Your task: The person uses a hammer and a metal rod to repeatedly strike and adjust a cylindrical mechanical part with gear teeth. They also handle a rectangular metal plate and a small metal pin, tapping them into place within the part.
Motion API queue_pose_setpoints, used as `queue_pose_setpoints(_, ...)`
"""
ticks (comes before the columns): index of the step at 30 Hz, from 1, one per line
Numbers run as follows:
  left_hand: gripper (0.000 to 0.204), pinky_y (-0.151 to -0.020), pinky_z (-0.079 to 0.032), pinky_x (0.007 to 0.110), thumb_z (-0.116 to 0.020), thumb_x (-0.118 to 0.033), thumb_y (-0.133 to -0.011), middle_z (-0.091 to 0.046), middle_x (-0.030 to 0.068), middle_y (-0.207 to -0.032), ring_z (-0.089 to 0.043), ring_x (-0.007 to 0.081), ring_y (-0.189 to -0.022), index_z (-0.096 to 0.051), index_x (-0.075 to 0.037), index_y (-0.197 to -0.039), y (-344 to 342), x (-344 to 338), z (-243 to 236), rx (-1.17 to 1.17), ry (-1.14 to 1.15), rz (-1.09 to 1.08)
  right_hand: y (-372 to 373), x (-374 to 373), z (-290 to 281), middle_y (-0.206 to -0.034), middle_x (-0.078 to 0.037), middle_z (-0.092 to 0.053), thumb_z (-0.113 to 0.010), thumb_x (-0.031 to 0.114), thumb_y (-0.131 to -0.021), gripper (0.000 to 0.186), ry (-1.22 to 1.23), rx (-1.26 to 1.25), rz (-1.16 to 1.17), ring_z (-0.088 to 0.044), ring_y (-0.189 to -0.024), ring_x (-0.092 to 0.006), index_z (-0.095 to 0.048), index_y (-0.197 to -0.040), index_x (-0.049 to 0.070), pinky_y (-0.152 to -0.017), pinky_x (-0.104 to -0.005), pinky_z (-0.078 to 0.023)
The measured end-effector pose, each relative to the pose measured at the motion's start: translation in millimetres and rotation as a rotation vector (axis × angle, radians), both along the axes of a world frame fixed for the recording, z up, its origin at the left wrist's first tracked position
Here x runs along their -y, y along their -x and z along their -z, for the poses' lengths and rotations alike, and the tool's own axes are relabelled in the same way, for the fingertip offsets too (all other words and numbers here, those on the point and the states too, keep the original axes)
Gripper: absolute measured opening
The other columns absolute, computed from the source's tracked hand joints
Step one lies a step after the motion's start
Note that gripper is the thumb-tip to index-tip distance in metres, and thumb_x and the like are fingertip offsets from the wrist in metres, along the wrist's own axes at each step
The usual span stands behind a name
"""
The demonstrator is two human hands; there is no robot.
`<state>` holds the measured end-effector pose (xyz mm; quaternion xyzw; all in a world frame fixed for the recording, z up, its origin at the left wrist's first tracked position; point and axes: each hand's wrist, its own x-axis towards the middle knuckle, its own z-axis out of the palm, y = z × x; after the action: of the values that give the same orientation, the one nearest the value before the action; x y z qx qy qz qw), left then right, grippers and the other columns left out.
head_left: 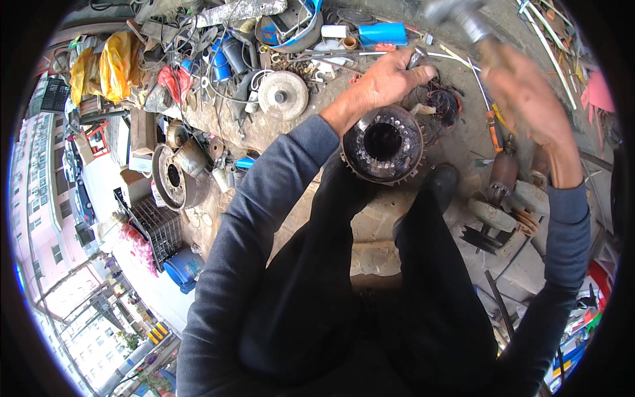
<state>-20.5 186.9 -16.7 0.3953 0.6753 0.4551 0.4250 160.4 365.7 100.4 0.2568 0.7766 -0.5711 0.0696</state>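
My left hand (390,79) grips a short metal tool (417,56) upright above a round toothed metal housing (360,149), which has a dark central opening and lies between my feet. My right hand (522,96), smeared by motion, is raised at the upper right around the handle of a hammer (466,20) with a blurred metal head. Just right of the housing is a dark, tangled part with wires (444,107). An orange-handled screwdriver (493,132) lies beside it, near a rusty motor armature (503,172).
A pale disc (283,92), blue cylinders (383,33), cables and scrap crowd the back. On the left are metal wheel parts (172,185), a crate (152,225), yellow bags (116,66) and a street with buildings (46,178). Long rods (555,46) lie at the right.
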Motion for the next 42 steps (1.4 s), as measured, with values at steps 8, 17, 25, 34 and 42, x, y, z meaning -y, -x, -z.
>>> queue_pose_setpoints(8,0.032,-0.053,-0.041,0.029,-0.069,-0.035,-0.107,-0.050,-0.0042,-0.068,-0.047,0.0069,-0.059,-0.063,-0.003,-0.106,-6,5,-12,-0.030,-0.037,0.027,-15,-4,11,-0.069,0.001,-0.051,-0.065,0.028,-0.097,0.023,0.025,-0.064,0.082,-0.046,-0.047,-0.0091,-0.059,-0.099,0.006,-0.042,-0.0270,-0.038)
queue_pose_setpoints(17,0.034,-0.051,-0.039,0.027,-0.069,-0.038,-0.107,-0.050,-0.0047,-0.068,-0.046,0.0063,-0.057,-0.061,-0.004,-0.107,-2,5,-13,0.053,-0.025,-0.008,-19,0,29,-0.070,0.000,-0.052,-0.066,0.028,-0.098,0.023,0.102,-0.062,0.112,-0.046,-0.045,-0.0100,-0.059,-0.097,0.006,-0.040,-0.0271,-0.038)
queue_pose_setpoints(25,0.029,-0.059,-0.041,0.030,-0.068,-0.032,-0.108,-0.053,-0.0021,-0.075,-0.049,0.0092,-0.066,-0.062,-0.004,-0.108,-2,1,-7,-0.066,0.018,0.012,-4,3,8,-0.070,0.001,-0.052,-0.066,0.029,-0.098,0.028,0.000,-0.145,0.158,-0.047,-0.046,-0.0089,-0.061,-0.106,0.003,-0.039,-0.0259,-0.038)
queue_pose_setpoints(34,0.027,-0.052,-0.039,0.029,-0.067,-0.030,-0.108,-0.050,-0.0035,-0.071,-0.045,0.0072,-0.059,-0.060,-0.005,-0.101,-7,1,-3,-0.054,-0.082,-0.022,-8,-9,3,-0.064,0.002,-0.050,-0.067,0.031,-0.096,0.037,0.052,0.010,-0.073,-0.044,-0.042,-0.0081,-0.058,-0.112,-0.001,-0.038,-0.0250,-0.035)
queue_pose_setpoints(42,0.028,-0.055,-0.041,0.030,-0.067,-0.030,-0.108,-0.050,-0.0035,-0.070,-0.047,0.0074,-0.060,-0.061,-0.004,-0.101,-5,2,-2,-0.091,-0.018,-0.018,-9,7,4,-0.064,0.003,-0.049,-0.068,0.029,-0.097,0.037,-0.061,0.013,0.022,-0.046,-0.043,-0.0074,-0.060,-0.118,0.000,-0.040,-0.0240,-0.037)
